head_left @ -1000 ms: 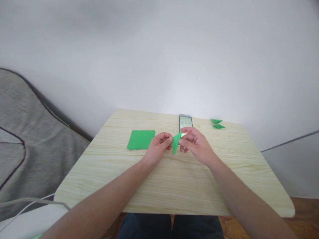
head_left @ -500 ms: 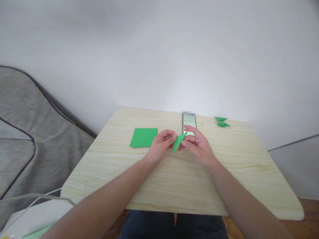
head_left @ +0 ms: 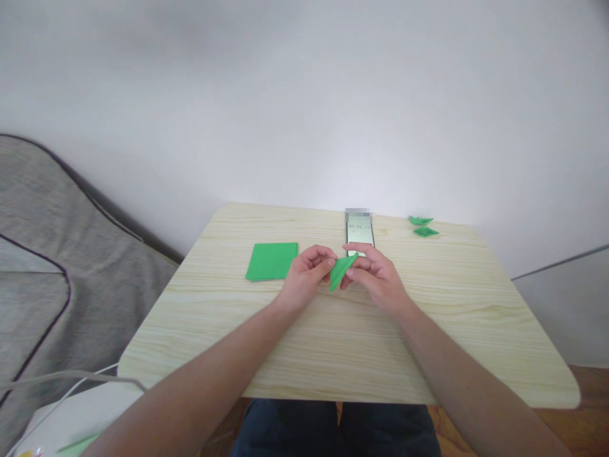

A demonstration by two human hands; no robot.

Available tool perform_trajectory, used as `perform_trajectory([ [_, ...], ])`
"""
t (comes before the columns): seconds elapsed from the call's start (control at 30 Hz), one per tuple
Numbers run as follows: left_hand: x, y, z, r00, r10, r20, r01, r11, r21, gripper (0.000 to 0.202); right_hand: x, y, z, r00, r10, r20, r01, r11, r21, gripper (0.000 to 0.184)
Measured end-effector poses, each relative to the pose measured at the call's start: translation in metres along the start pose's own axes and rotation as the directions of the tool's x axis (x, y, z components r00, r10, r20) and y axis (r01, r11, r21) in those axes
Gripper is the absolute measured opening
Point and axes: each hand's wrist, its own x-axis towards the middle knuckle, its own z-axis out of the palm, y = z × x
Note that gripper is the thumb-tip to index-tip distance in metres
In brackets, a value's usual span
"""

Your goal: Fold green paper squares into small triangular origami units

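A small folded piece of green paper (head_left: 341,270) is held between both hands above the middle of the table. My left hand (head_left: 311,273) pinches its left side between thumb and fingers. On its right edge, my right hand (head_left: 373,273) grips with the thumb in front and the fingers behind, the index finger stretched out over the phone. A stack of square green paper (head_left: 272,261) lies just left of my left hand. Two small folded green paper boats (head_left: 425,232) sit at the far right of the table.
A phone (head_left: 360,231) showing a timer lies behind my hands, partly covered by them. The light wood table (head_left: 361,349) stands against a white wall. Grey fabric (head_left: 90,292) is at the left, with a white cable (head_left: 71,374) near the table's left corner.
The folded green paper has turned slightly and shows a wider face. My right index finger has shifted a little. The whole view has moved slightly.
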Motion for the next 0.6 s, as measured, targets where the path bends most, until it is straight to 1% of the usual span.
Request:
perform_trajectory([
  [0.13,0.0000,0.0001,0.0004,1.000,0.011,-0.005,-0.011,1.000,0.011,0.025,-0.0001,0.0009,-0.0023,0.999,-0.026,0.039,0.026,1.000,0.000,0.040],
  [0.33,0.0011,-0.0013,-0.0009,1.000,0.010,0.013,-0.011,1.000,0.013,0.023,0.0010,0.0030,-0.0058,0.997,-0.025,0.075,0.027,0.999,-0.024,0.034],
  [0.6,0.0012,-0.0029,-0.0018,1.000,0.002,0.031,-0.003,1.000,0.018,0.023,0.0018,0.0019,-0.0066,0.996,-0.018,0.082,0.019,1.000,-0.018,0.032],
])
